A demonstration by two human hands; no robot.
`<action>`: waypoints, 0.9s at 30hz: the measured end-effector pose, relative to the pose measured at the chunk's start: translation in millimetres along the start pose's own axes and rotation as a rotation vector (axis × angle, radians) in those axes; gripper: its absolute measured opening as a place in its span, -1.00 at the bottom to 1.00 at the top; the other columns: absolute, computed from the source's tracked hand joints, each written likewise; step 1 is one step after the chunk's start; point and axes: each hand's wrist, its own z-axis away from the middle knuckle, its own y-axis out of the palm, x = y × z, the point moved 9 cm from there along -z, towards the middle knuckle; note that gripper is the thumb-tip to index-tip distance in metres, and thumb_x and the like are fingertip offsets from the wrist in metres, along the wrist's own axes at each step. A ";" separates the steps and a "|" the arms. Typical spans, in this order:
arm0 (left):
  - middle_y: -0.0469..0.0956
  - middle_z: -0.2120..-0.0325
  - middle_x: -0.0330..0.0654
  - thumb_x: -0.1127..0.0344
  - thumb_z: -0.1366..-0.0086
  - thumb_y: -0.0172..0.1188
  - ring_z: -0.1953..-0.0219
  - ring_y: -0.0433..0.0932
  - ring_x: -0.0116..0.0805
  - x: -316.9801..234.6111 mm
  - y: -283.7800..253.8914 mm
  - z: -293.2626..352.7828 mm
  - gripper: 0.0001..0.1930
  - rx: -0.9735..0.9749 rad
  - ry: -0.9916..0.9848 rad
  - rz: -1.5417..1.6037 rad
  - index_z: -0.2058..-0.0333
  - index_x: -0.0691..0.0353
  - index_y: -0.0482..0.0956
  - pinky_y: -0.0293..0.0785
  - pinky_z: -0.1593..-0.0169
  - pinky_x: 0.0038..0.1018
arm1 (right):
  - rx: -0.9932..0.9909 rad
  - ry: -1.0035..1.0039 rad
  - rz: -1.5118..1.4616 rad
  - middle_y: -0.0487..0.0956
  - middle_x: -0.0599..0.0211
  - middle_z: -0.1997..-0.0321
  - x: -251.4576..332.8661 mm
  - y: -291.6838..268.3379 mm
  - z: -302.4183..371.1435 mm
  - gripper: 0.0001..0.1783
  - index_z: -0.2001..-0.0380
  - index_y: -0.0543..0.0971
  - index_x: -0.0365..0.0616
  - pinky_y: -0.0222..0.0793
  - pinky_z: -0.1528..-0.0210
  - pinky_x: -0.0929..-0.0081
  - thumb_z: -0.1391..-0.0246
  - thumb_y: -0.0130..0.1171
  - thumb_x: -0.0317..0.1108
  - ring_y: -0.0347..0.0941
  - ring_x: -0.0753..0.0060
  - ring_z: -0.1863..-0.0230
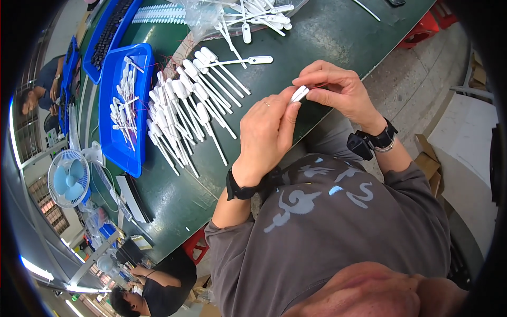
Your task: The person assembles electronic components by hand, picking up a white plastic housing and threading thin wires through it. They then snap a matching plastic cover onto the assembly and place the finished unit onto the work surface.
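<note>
Slipping could be caused by a loose pinch, as the small white piece (299, 95) is held only by the tips of the fingers. If it were let go, it could be dropped on the green table (330, 34), or lost past the edge, which is close by. A thin red wire (320, 85) is seen by the fingers of the right hand (342, 92), and it could be bent or pulled loose if it were tugged too hard. It could be squashed, too, if the dark line along the piece is a gap, but that cannot be told for sure. The piece is found between the two hands, and it is pinched by the thumb and pointing finger of the left hand (264, 132). The right hand is curled, with its thumb just beside the piece, but whether the piece or only the wire is pinched by it cannot be told. The pile of white sticks (203, 113) is spread out to the left of the hands, and the blue tray (109, 91) is set farther left, past the pile
</note>
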 end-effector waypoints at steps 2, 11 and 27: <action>0.66 0.37 -0.14 0.37 -0.29 0.29 0.41 0.62 -0.20 -14.4 -1.3 -1.6 -0.77 -0.036 0.150 -0.202 0.10 0.26 0.62 0.53 0.30 -0.41 | 0.014 -0.025 0.023 0.57 0.33 0.07 0.2 1.0 0.3 -0.74 0.07 0.68 -0.26 0.39 0.05 0.62 -0.15 0.30 -0.51 0.47 0.58 0.10; 0.68 0.39 -0.16 0.48 -0.14 0.40 0.35 0.67 -0.18 -28.1 -11.8 5.1 -0.77 -0.269 0.380 -0.221 0.20 0.26 0.67 0.60 0.21 -0.36 | -0.055 -0.229 0.139 0.60 0.34 0.15 15.2 6.4 4.7 -0.80 0.17 0.69 -0.21 0.41 0.13 0.58 -0.11 0.34 -0.52 0.50 0.52 0.17; 0.70 0.37 -0.11 0.47 -0.15 0.41 0.33 0.70 -0.15 -21.4 -12.4 5.9 -0.77 -0.237 0.272 -0.055 0.19 0.29 0.69 0.61 0.17 -0.36 | -0.080 -0.276 0.233 0.54 0.26 0.12 33.9 13.4 9.5 -0.82 0.17 0.64 -0.23 0.40 0.12 0.54 -0.15 0.32 -0.44 0.47 0.44 0.16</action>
